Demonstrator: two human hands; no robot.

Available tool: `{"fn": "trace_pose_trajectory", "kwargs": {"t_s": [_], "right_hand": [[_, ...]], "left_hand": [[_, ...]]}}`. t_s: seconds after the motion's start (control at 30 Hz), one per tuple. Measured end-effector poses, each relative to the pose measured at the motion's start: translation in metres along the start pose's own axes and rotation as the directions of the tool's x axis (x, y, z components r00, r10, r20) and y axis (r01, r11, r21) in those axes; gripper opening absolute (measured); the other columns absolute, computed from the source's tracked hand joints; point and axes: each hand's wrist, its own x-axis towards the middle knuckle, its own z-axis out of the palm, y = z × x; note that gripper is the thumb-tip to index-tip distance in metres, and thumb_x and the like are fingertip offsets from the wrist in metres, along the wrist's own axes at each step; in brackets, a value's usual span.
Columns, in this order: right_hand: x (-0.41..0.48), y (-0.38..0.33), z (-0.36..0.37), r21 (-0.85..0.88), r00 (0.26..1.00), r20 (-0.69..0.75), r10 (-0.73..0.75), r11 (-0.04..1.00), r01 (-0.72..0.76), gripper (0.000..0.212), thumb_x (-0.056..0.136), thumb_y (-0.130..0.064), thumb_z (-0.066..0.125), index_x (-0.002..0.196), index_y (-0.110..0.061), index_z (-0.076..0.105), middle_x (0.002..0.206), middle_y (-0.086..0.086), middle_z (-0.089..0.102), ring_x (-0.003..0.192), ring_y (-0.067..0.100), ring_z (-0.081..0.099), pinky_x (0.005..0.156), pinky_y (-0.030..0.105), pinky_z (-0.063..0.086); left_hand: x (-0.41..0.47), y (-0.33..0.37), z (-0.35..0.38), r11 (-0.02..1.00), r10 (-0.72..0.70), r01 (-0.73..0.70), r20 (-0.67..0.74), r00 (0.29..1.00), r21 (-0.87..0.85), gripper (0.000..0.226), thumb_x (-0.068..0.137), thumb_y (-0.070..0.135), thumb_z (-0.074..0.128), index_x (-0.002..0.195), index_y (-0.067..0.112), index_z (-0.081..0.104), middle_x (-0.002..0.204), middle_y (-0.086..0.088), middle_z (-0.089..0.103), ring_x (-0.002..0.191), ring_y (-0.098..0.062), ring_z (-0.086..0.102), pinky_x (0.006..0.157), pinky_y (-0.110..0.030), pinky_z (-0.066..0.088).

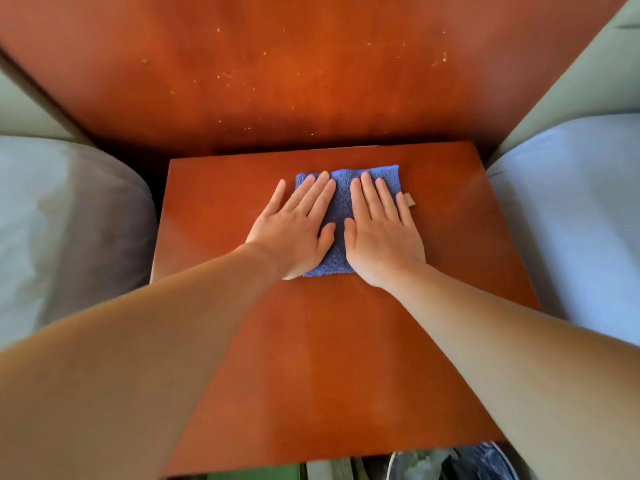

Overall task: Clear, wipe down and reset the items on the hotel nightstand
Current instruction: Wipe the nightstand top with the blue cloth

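On the nightstand's bare surface [346, 341], the left hand [294, 226] and right hand [381, 230] press a blue cloth [341, 202], fingers flat — clearing looks done, wiping underway, resetting still ahead.

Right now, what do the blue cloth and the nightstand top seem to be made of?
The blue cloth looks like terry or microfibre: its surface is a fuzzy, nubbly pile, with a tan tag at its right edge. The nightstand top looks like reddish-brown wood or veneer with a smooth semi-gloss finish: soft sheen and faint streaks show; laminate cannot be ruled out.
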Motion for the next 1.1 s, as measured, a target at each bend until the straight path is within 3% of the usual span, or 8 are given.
{"fn": "trace_pose_trajectory", "kwargs": {"t_s": [0.2,0.4,0.5,0.6,0.77,0.87,1.1], "right_hand": [[0.071,0.008,-0.004,-0.006,1.000,-0.013,0.005,1.000,-0.005,0.059,0.103,-0.037,0.015,0.155,-0.017,-0.006,0.163,0.000,-0.006,0.150,0.017,-0.007,0.121,0.039,-0.004],[0.100,0.013,-0.008,-0.043,0.997,-0.067,-0.044,0.998,0.041,0.055,0.103,-0.036,0.022,0.154,-0.017,0.019,0.157,0.002,0.028,0.145,0.021,0.020,0.121,0.040,0.008],[0.105,0.015,-0.009,-0.033,0.997,-0.064,-0.050,0.998,0.048,0.052,0.103,-0.036,0.022,0.152,-0.018,0.023,0.154,0.002,0.032,0.143,0.021,0.024,0.120,0.039,0.009],[0.107,0.014,-0.009,-0.001,0.999,-0.028,-0.032,0.999,0.032,0.053,0.104,-0.036,0.018,0.154,-0.020,0.014,0.161,0.000,0.018,0.148,0.019,0.012,0.121,0.039,0.005],[0.093,0.009,-0.004,-0.007,1.000,0.008,0.018,1.000,-0.018,0.055,0.104,-0.037,0.012,0.155,-0.021,-0.003,0.164,-0.001,-0.005,0.150,0.017,-0.004,0.121,0.039,-0.003],[0.070,0.002,0.000,-0.007,1.000,-0.003,0.028,1.000,-0.028,0.057,0.104,-0.037,0.012,0.155,-0.020,-0.007,0.163,0.000,-0.009,0.150,0.017,-0.008,0.121,0.040,-0.004],[-0.015,-0.029,0.005,0.008,1.000,-0.007,0.018,1.000,-0.018,0.058,0.104,-0.038,0.013,0.155,-0.020,-0.008,0.163,0.001,-0.010,0.150,0.018,-0.009,0.121,0.040,-0.005]], "left_hand": [[0.063,-0.032,-0.009,1.000,-0.004,0.003,-0.008,1.000,-0.015,0.067,0.096,0.044,0.005,0.155,0.016,-0.009,0.164,0.001,-0.009,0.150,-0.013,-0.009,0.123,-0.040,-0.003],[0.089,-0.042,-0.017,0.999,-0.007,0.007,0.007,1.000,-0.035,0.063,0.101,0.043,0.016,0.155,0.011,0.012,0.159,-0.007,0.026,0.147,-0.020,0.021,0.122,-0.035,0.009],[0.093,-0.041,-0.019,0.999,-0.038,0.038,0.015,0.999,0.006,0.061,0.102,0.043,0.017,0.153,0.010,0.018,0.153,-0.009,0.036,0.141,-0.025,0.033,0.119,-0.037,0.019],[0.092,-0.038,-0.020,0.998,-0.058,0.057,0.032,0.998,0.030,0.062,0.102,0.043,0.015,0.154,0.010,0.013,0.156,-0.008,0.030,0.145,-0.024,0.026,0.122,-0.040,0.011],[0.077,-0.029,-0.014,0.993,-0.107,0.109,0.038,0.993,-0.037,0.061,0.104,0.040,0.013,0.156,0.012,-0.004,0.165,-0.003,0.001,0.151,-0.021,-0.001,0.122,-0.043,-0.001],[0.054,-0.023,-0.012,0.996,-0.088,0.088,0.031,0.996,0.003,0.061,0.104,0.039,0.011,0.155,0.012,-0.010,0.164,-0.003,-0.012,0.151,-0.020,-0.010,0.122,-0.046,-0.004],[-0.033,-0.003,-0.002,0.996,-0.089,0.090,0.046,0.995,-0.027,0.061,0.103,0.038,0.011,0.154,0.015,-0.014,0.163,-0.002,-0.018,0.150,-0.018,-0.014,0.121,-0.049,-0.004]]}}
